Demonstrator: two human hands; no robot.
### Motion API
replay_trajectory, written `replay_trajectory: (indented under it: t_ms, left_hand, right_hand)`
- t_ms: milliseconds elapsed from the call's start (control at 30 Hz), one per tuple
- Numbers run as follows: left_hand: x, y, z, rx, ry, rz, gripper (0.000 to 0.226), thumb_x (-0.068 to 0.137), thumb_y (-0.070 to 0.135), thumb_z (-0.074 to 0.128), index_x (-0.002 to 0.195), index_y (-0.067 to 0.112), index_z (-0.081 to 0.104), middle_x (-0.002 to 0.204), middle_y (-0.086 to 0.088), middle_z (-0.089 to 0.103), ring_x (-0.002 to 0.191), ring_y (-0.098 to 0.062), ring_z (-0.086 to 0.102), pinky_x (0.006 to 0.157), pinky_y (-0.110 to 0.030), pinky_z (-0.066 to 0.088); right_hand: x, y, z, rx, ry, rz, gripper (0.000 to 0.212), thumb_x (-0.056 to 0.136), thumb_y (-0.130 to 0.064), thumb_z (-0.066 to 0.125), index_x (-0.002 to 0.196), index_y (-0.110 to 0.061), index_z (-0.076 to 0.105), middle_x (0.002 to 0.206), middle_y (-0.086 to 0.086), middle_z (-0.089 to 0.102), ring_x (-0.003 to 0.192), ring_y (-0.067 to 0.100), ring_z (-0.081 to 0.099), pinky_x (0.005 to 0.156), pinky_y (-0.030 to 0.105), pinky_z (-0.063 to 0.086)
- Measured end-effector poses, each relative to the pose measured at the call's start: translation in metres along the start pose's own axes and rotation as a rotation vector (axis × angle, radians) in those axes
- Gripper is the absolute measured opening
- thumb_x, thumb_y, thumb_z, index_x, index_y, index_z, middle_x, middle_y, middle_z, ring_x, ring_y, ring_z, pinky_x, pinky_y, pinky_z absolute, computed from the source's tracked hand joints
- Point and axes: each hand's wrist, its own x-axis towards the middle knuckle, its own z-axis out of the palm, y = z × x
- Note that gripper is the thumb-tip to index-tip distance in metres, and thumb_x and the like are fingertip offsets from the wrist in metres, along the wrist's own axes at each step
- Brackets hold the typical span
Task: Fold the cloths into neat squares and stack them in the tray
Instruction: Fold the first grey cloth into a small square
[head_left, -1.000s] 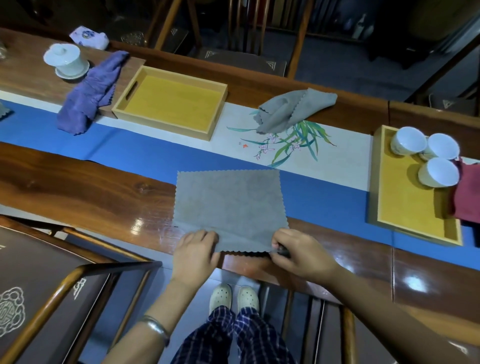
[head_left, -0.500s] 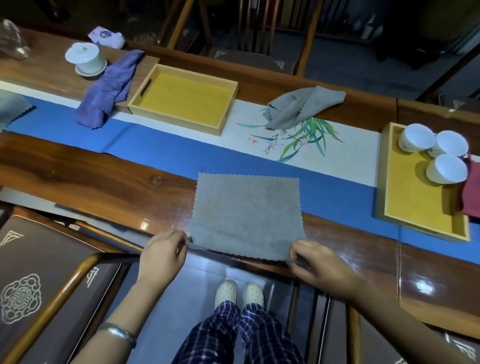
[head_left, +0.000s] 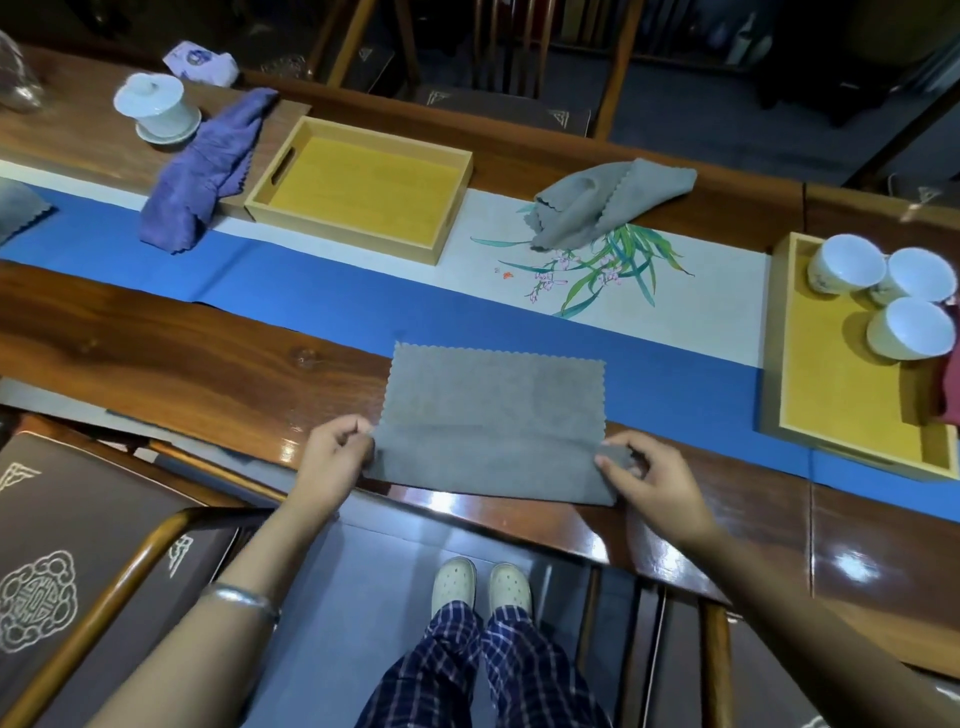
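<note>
The near edge of the flat grey scallop-edged cloth (head_left: 493, 405), which lay flat half a second ago, is now lifted and turned up toward the far edge: I judge the first fold has begun. My left hand (head_left: 332, 457) pinches the near-left corner; my right hand (head_left: 649, 480) pinches the near-right corner, fingers closed on fabric. The cloth lies on the dark wooden bench (head_left: 171, 358) directly between and beyond both hands. Count: one empty yellow wooden tray (head_left: 358, 241) beyond the left hand, one crumpled grey cloth (head_left: 613, 200) beyond the right hand, one crumpled purple cloth (head_left: 208, 171) far left. A fourth, grey, is cut off at the far-left edge.
</note>
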Motion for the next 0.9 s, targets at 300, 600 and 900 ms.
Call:
replay_trajectory:
  t_ms: [300, 600, 900]
  left_hand:
    - [0.121, 0.006, 0.024, 0.097, 0.129, -0.138, 0.026, 0.086, 0.010, 0.042, 0.062, 0.017, 0.051, 0.066, -0.006, 0.055, 0.067, -0.021, 0.049, 0.063, -0.033, 0.038]
    - [0.140, -0.005, 0.035, 0.171, 0.211, -0.038, 0.014, 0.095, 0.022, 0.046, 0.102, 0.013, 0.055, 0.088, 0.005, 0.058, 0.084, -0.017, 0.054, 0.074, -0.032, 0.042]
    - [0.047, -0.035, 0.012, 0.057, 0.190, 0.018, 0.026, 0.089, 0.031, 0.053, 0.113, 0.024, 0.048, 0.089, -0.002, 0.063, 0.080, -0.020, 0.061, 0.082, -0.044, 0.049]
  right_hand:
    - [0.095, 0.023, 0.004, 0.023, 0.186, 0.085, 0.013, 0.086, -0.021, 0.067, 0.083, -0.010, 0.060, 0.068, 0.000, 0.049, 0.063, 0.015, 0.046, 0.064, 0.031, 0.041]
    - [0.113, 0.037, 0.012, -0.162, 0.275, 0.055, 0.019, 0.085, -0.032, 0.065, 0.094, -0.021, 0.053, 0.071, -0.008, 0.053, 0.059, 0.007, 0.049, 0.055, 0.017, 0.041]
    - [0.068, 0.050, 0.015, -0.211, 0.265, -0.019, 0.029, 0.088, -0.028, 0.063, 0.109, -0.010, 0.054, 0.086, 0.001, 0.054, 0.077, 0.014, 0.054, 0.072, 0.032, 0.049]
